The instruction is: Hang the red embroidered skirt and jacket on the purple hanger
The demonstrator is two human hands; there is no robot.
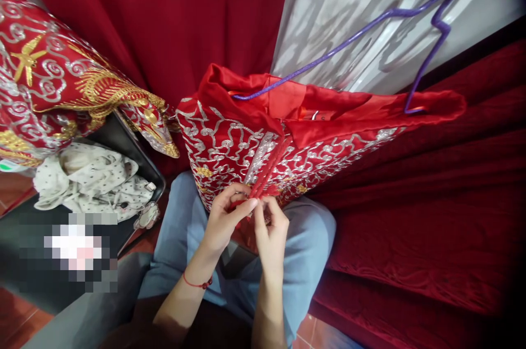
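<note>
A red garment [230,141] with silver and gold embroidery hangs on a purple hanger [423,67] in front of me, over my knees in blue trousers. My left hand [226,217], with a red bead string at the wrist, pinches the garment's red front edge between thumb and fingers. My right hand [269,223] is closed on the same red edge right beside it, fingertips touching. What sits between the fingertips is too small to make out.
A second red embroidered garment [53,86] lies at the left over a dark case [135,152] holding a white dotted cloth [90,179]. Red velvet [411,217] covers the right side; a red curtain [164,15] hangs behind. A pale wall [349,4] is behind the hanger.
</note>
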